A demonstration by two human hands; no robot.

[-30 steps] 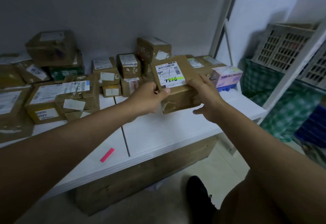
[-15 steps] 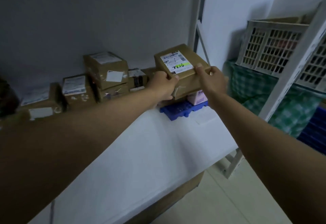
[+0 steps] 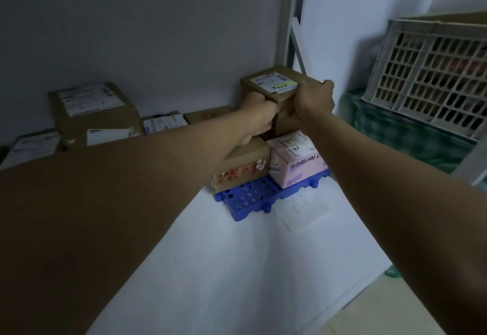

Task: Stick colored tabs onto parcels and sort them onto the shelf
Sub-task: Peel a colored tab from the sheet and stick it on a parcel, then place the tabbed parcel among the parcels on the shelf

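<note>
i have both hands on the parcel (image 3: 274, 89), a small brown cardboard box with a white shipping label on its top face. a yellow-green tab (image 3: 285, 84) runs across that label, with dark handwritten digits just below it that are too blurred for me to read. my left hand (image 3: 259, 115) curls round the parcel's near left corner and side, and my right hand (image 3: 315, 97) grips the right edge, fingers wrapped over the top rim. the parcel sits up at the far right corner of the white shelf (image 3: 237, 255), above a brown box (image 3: 243, 166) with red print and a pink box (image 3: 297, 160), both standing on a blue plastic pallet (image 3: 253, 197). i cannot tell whether it rests on them or hangs just over them. further left along the wall lie other labelled cardboard boxes (image 3: 92, 113). a pale plastic crate (image 3: 432, 71) stands off to the right.
</note>
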